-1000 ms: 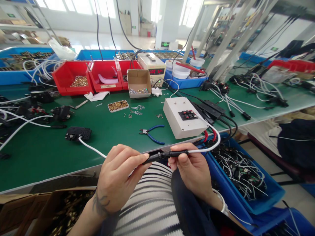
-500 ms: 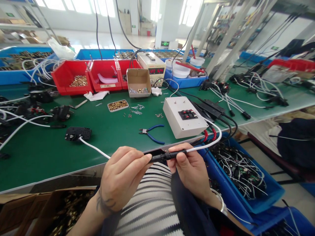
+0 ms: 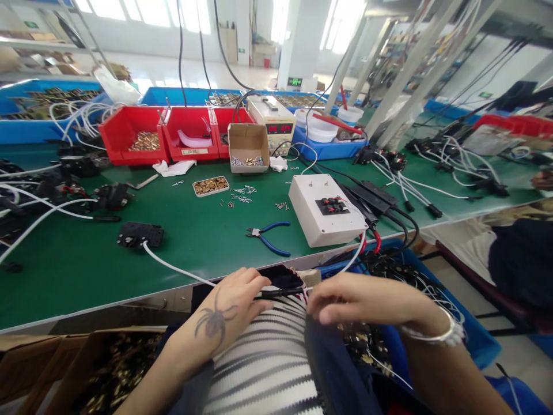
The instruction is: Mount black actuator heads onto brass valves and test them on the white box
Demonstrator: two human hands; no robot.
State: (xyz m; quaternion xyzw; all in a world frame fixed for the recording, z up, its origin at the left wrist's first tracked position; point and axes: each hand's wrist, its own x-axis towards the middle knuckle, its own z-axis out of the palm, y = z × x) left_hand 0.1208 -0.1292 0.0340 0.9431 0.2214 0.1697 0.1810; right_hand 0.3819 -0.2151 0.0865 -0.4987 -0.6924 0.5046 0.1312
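Observation:
A black in-line cable connector (image 3: 280,293) lies level above my lap, in front of the table edge. My left hand (image 3: 235,302) is closed around its left end, thumb and fingers pinching it. From that side a white cable (image 3: 177,268) runs to a black plug-like housing (image 3: 140,235) on the green table. My right hand (image 3: 349,300) hovers just right of the connector, back upward, fingers loosely bent and thumb apart. Another white cable (image 3: 355,256) drops from the white test box (image 3: 324,213) behind these fingers; contact there is unclear.
Blue-handled cutters (image 3: 272,237) lie left of the box. Beyond are a tin of brass parts (image 3: 211,186), loose clips, a cardboard box (image 3: 248,144), red bins (image 3: 133,138) and a power supply (image 3: 272,118). Blue crates with cables stand below right. A carton (image 3: 47,369) of brass pieces is lower left.
My right hand has let go of the connector's right end, moved right and turned its back upward. My left hand has lowered slightly, still gripping the connector. The cable near the box now hangs lower.

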